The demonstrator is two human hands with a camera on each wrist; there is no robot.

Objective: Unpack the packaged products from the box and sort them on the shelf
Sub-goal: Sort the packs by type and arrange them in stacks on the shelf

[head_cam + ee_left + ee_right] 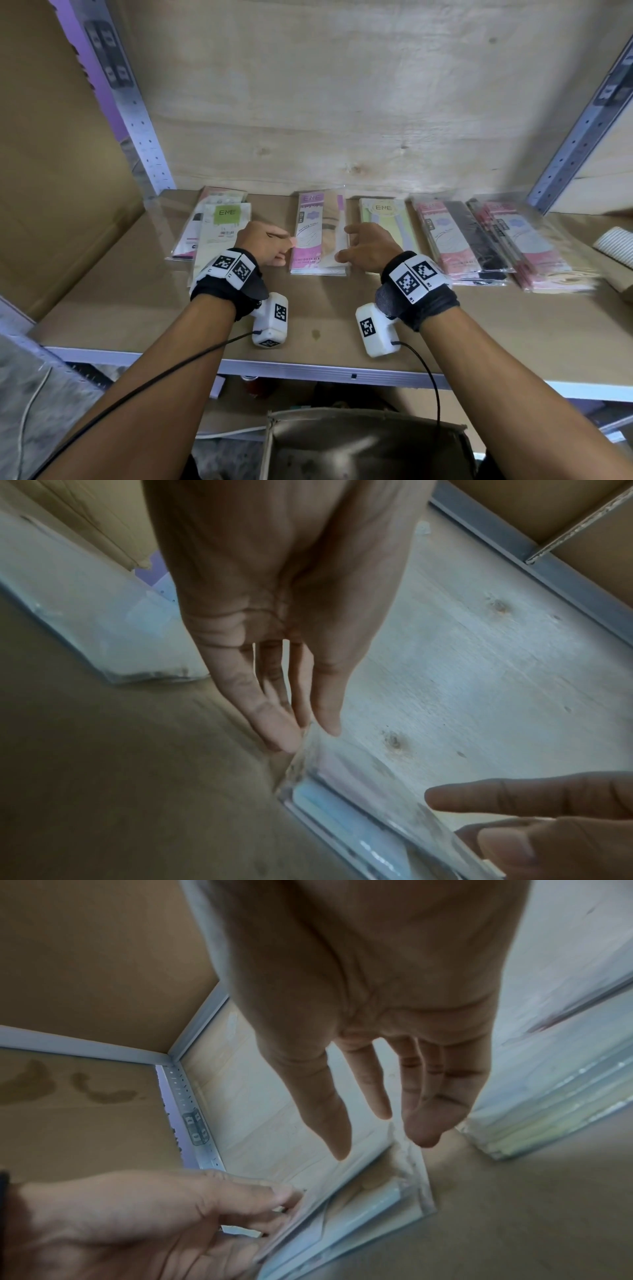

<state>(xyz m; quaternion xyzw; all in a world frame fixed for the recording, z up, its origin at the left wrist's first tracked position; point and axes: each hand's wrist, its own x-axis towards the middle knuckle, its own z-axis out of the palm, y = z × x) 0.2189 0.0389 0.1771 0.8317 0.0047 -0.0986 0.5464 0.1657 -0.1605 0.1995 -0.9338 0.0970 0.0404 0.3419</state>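
A purple and beige ENE packet (320, 233) lies flat on the brown shelf board (137, 301), mid-row. My left hand (274, 241) is at its left edge, and straight fingers (274, 723) touch the clear plastic rim (310, 748). My right hand (359, 240) is at its right edge with the fingers (424, 1123) spread and straight just above the packet (373, 1202). Neither hand curls round anything. The open cardboard box (359, 442) stands below the shelf, between my forearms; its inside looks dark.
Along the row lie a green-label ENE packet (222, 233) at left, a pale yellow one (387, 219), and pink and black stacks (462, 240) (534, 246) at right. A ribbed roll (613, 246) sits far right. Perforated steel posts (144, 137) (579, 144) flank the shelf.
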